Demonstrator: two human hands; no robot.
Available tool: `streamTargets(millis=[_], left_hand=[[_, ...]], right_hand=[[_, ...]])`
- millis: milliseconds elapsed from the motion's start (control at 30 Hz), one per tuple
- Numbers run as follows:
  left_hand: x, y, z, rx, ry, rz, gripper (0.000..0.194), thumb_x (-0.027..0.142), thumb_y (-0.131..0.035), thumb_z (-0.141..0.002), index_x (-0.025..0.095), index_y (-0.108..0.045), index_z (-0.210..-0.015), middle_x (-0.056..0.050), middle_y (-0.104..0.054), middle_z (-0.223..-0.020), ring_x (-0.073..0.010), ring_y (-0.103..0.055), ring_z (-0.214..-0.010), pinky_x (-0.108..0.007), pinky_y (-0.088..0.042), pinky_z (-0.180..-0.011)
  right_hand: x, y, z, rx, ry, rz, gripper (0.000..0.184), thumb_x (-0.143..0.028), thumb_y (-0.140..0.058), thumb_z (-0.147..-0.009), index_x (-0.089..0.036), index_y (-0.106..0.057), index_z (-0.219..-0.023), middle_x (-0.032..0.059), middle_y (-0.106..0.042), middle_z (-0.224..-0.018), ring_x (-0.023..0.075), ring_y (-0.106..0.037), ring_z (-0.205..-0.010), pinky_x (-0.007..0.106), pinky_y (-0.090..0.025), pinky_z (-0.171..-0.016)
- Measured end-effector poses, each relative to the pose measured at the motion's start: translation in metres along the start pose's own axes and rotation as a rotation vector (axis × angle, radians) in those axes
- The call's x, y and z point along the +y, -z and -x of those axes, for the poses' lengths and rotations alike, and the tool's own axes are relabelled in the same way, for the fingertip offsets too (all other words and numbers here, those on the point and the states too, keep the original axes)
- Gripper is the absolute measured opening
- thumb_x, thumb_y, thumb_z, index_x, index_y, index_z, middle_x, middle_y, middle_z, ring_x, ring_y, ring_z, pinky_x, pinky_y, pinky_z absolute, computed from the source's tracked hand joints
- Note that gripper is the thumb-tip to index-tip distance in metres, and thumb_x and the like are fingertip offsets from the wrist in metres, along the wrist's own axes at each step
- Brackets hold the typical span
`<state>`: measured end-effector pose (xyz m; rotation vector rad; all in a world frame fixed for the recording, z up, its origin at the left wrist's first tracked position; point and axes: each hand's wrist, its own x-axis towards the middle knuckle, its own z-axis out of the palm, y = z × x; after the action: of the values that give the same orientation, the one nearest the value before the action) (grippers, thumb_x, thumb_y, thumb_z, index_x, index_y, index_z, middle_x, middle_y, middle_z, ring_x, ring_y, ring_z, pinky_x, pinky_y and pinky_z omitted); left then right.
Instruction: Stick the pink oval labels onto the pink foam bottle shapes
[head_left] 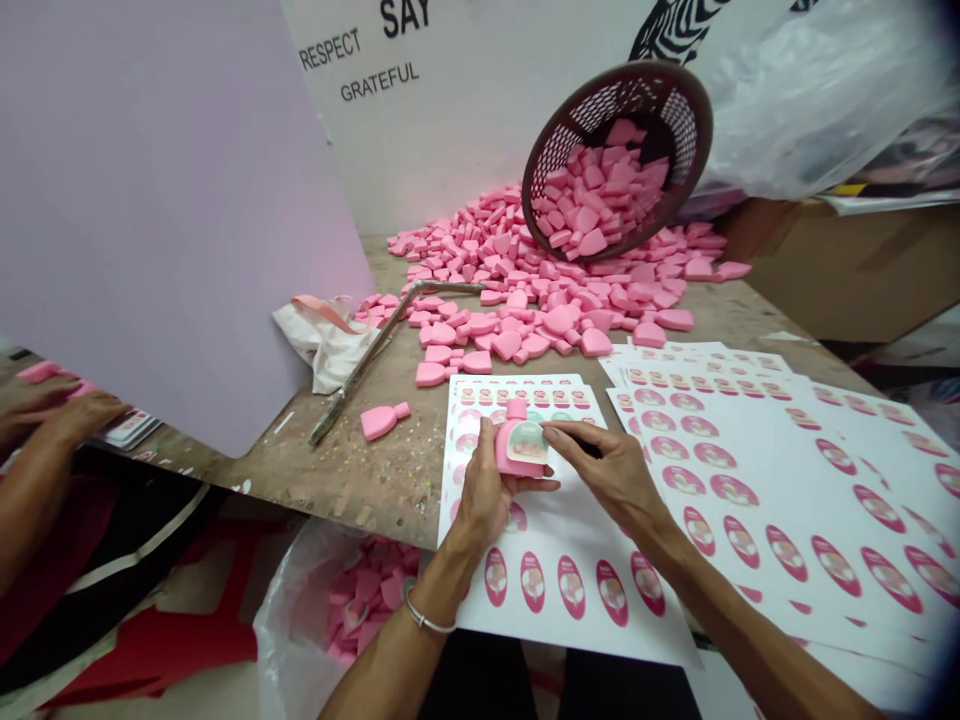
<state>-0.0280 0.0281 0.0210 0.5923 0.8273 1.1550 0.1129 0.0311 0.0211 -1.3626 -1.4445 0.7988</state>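
Note:
My left hand [484, 495] is closed around a small pink toy bottle [516, 411], its cap end pointing away from me. A pale green and white label sticker [528, 442] lies against the bottle's face. At the sticker's right edge, the thumb and fingertips of my right hand [622, 475] pinch together on it. How much of the sticker is stuck down I cannot tell. Under both hands is a white sheet of printed stickers [551, 605], with pink oval ones along its near end. One loose pink bottle [382, 420] rests on the table to the left.
A brown basket [694, 130] lies tipped over a heap of pink bottles [480, 250]. More sticker sheets [780, 450] spread rightward. A bent metal rod [360, 370] and white cloth [322, 345] lie left, beside a lilac panel [172, 200]. Another person's hand [90, 415] shows beyond it. A bag [292, 630] hangs below.

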Motion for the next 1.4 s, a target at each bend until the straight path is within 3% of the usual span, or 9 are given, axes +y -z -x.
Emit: streamTargets(millis=[467,567,700,767,967,1067,1167,1267,1400], left_hand=[[0.003,0.001,0.002,-0.043,-0.020,0.022,0.057,0.061,-0.039,-0.089,0.010,-0.064,-0.099,-0.010,-0.069,-0.085,-0.0202,-0.067,-0.072,-0.039,-0.058,-0.069],[0.003,0.003,0.003,-0.100,-0.069,-0.046,0.046,0.054,-0.054,-0.084,0.012,-0.061,-0.100,-0.008,-0.066,-0.090,-0.0178,-0.066,-0.073,-0.037,-0.059,-0.070],[0.001,0.007,0.005,-0.140,-0.136,-0.156,0.040,0.034,-0.071,-0.075,0.015,-0.054,-0.105,-0.004,-0.062,-0.090,-0.0149,-0.063,-0.074,-0.034,-0.059,-0.068],[0.000,0.006,0.008,-0.151,-0.134,-0.175,0.036,0.031,-0.068,-0.079,0.015,-0.051,-0.106,-0.002,-0.060,-0.085,-0.0146,-0.063,-0.074,-0.033,-0.059,-0.067],[0.009,0.009,0.021,-0.222,-0.051,-0.305,0.040,0.033,-0.066,-0.079,0.016,-0.049,-0.111,-0.002,-0.061,-0.084,-0.0147,-0.063,-0.071,-0.032,-0.058,-0.063],[0.021,0.041,0.018,-0.013,-0.104,-0.458,0.038,0.046,-0.059,-0.082,0.015,-0.053,-0.103,-0.005,-0.064,-0.085,-0.0142,-0.061,-0.063,-0.030,-0.055,-0.058],[0.034,0.089,0.009,0.335,-0.263,-0.765,0.042,0.055,-0.045,-0.087,0.015,-0.058,-0.085,-0.004,-0.063,-0.072,-0.0159,-0.059,-0.059,-0.028,-0.050,-0.058],[0.047,0.128,-0.001,0.574,-0.340,-1.110,0.049,0.054,-0.032,-0.091,0.017,-0.061,-0.075,-0.006,-0.062,-0.068,-0.0225,-0.061,-0.068,-0.035,-0.049,-0.067],[0.056,0.139,-0.005,0.697,-0.648,-1.353,0.036,0.041,-0.036,-0.091,0.017,-0.063,-0.095,-0.012,-0.063,-0.100,-0.0273,-0.057,-0.099,-0.044,-0.043,-0.090]], right_hand=[[-0.006,-0.009,0.005,-0.005,0.046,0.008,0.027,-0.044,-0.063,-0.080,-0.022,-0.074,-0.089,0.0032,-0.074,-0.087,0.0211,-0.066,-0.079,0.034,-0.053,-0.070],[-0.003,-0.008,0.006,0.022,0.127,0.084,0.027,-0.043,-0.060,-0.083,-0.022,-0.073,-0.091,0.0039,-0.073,-0.087,0.0194,-0.065,-0.076,0.032,-0.052,-0.068],[-0.001,-0.004,0.002,0.122,0.267,0.405,0.033,-0.047,-0.061,-0.081,-0.021,-0.071,-0.098,0.0073,-0.071,-0.087,0.0243,-0.063,-0.083,0.041,-0.048,-0.078],[-0.001,-0.005,-0.001,0.173,0.238,0.444,0.044,-0.052,-0.066,-0.075,-0.021,-0.068,-0.106,0.0090,-0.070,-0.097,0.0273,-0.063,-0.091,0.044,-0.047,-0.083],[0.008,-0.012,-0.017,0.025,0.069,0.186,0.060,-0.059,-0.068,-0.070,-0.022,-0.059,-0.116,0.0080,-0.066,-0.112,0.0234,-0.063,-0.095,0.036,-0.052,-0.080],[0.019,-0.010,-0.038,0.036,0.061,0.291,0.053,-0.059,-0.064,-0.073,-0.020,-0.062,-0.109,0.0086,-0.068,-0.104,0.0241,-0.064,-0.092,0.036,-0.052,-0.077],[0.028,-0.018,-0.077,-0.099,0.132,0.502,0.034,-0.047,-0.054,-0.085,-0.021,-0.062,-0.106,0.0075,-0.070,-0.102,0.0231,-0.064,-0.092,0.034,-0.049,-0.077],[0.035,-0.042,-0.129,-0.217,0.199,0.632,0.028,-0.031,-0.051,-0.086,-0.021,-0.060,-0.110,0.0074,-0.069,-0.106,0.0225,-0.064,-0.096,0.031,-0.047,-0.078],[0.037,-0.079,-0.193,-0.353,0.220,0.705,0.038,-0.032,-0.067,-0.071,-0.020,-0.063,-0.107,0.0088,-0.071,-0.101,0.0250,-0.065,-0.090,0.029,-0.046,-0.071]])
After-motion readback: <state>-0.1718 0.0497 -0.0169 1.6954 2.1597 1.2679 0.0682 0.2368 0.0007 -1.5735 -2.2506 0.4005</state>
